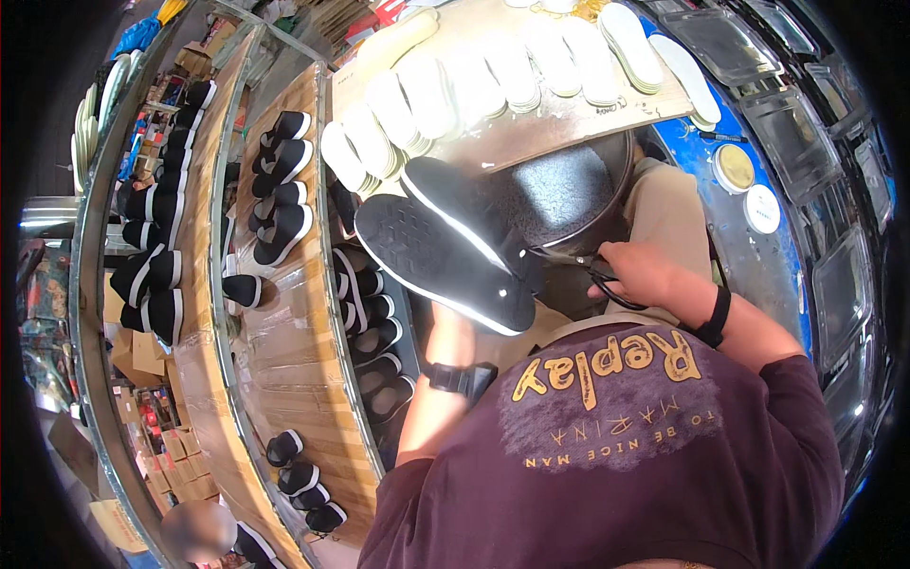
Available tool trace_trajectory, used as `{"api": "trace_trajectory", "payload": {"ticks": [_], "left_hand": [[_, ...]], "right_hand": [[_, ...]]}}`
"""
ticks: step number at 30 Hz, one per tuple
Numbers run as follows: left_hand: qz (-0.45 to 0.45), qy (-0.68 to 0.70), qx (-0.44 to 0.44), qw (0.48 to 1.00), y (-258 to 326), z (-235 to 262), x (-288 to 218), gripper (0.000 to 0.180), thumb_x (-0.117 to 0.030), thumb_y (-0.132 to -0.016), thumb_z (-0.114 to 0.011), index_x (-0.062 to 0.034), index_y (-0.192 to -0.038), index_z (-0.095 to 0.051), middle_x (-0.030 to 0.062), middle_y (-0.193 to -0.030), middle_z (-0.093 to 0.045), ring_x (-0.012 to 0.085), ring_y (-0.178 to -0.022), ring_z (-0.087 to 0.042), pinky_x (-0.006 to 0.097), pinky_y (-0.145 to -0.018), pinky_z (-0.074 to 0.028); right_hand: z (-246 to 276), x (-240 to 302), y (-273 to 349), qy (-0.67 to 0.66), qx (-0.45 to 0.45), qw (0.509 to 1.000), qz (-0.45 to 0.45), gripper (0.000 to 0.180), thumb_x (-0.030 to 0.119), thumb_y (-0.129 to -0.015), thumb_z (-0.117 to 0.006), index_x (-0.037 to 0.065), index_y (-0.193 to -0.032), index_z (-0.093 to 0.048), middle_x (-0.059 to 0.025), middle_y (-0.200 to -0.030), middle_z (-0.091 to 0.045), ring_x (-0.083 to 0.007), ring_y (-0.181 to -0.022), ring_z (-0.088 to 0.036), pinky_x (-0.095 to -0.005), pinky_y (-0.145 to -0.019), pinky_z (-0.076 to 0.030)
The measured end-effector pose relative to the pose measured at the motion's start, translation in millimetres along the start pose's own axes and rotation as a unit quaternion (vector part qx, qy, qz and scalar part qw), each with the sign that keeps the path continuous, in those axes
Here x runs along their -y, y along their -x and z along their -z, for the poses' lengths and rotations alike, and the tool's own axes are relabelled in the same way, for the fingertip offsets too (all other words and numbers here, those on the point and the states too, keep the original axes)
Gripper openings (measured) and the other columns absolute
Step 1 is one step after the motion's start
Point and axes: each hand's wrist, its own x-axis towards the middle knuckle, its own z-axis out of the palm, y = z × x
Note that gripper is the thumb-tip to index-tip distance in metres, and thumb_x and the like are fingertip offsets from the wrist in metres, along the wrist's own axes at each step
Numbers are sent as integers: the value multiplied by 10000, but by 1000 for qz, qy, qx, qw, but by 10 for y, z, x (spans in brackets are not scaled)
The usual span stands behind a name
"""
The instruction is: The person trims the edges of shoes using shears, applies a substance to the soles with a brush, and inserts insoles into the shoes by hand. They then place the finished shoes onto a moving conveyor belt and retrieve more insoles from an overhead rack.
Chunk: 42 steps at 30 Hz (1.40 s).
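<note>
A pair of black slippers (408,245) with white sole edges is held up in front of me, their patterned undersides showing. My left hand (451,321) reaches up behind them and grips them, its fingers hidden by the soles. To the right of the heels, my right hand (627,269) is closed on black-handled scissors (603,277). The scissor blades point left and come close to the heel end of the slippers; whether they touch cannot be made out.
Several stacks of whitish insoles (422,95) cover the board (569,128) ahead. Below it stands a dark round bin (597,213). Racks (284,351) with black slippers line the left. On the right, a blue bench (758,251) holds round containers (733,169), beside dark trays (796,142).
</note>
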Motion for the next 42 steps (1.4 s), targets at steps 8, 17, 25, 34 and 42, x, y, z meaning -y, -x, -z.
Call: {"api": "trace_trajectory", "payload": {"ticks": [8, 17, 25, 34, 42], "left_hand": [[-37, -397, -9, 917, -101, 646, 203, 226, -175, -979, -467, -47, -1127, -580, 80, -1035, -634, 191, -900, -601, 338, -793, -509], [48, -47, -233, 970, -173, 516, 442, 294, -233, -983, -478, -10, -1147, -579, 104, -997, -639, 213, -838, -640, 318, -695, -544], [-68, -600, -266, 751, -401, 1095, 687, 117, -84, -882, -574, 7, -832, -628, 120, -724, -644, 228, -631, -622, 369, -582, -493], [-13, -872, 123, 474, -161, -21, 626, 457, -488, -781, -688, -39, -867, -672, 186, -779, -658, 339, -748, -659, 420, -672, -531], [-251, -825, 51, 504, 382, 725, 116, 403, -457, -695, -749, -75, -676, -624, 112, -665, -604, 287, -659, -632, 402, -591, -497]], "right_hand": [[-51, -66, -121, 38, -14, 999, 3, 572, 548, -770, -694, 3, -875, -555, -202, -796, -629, -418, -777, -621, -480, -688, -487], [37, 46, -59, 13, 3, 999, 40, 554, 529, -743, -727, 14, -830, -543, -199, -774, -627, -421, -748, -614, -488, -666, -471], [54, -283, 68, 24, -53, 998, -25, 555, 544, -729, -728, 16, -800, -575, -186, -708, -622, -396, -731, -615, -478, -640, -461], [83, -378, 262, 26, -168, 982, -77, 491, 477, -691, -782, 31, -763, -588, -155, -673, -605, -373, -666, -602, -441, -603, -457], [33, -336, 140, 45, -151, 987, -38, 460, 433, -698, -790, 32, -798, -587, -150, -686, -616, -366, -664, -609, -441, -604, -459]]}}
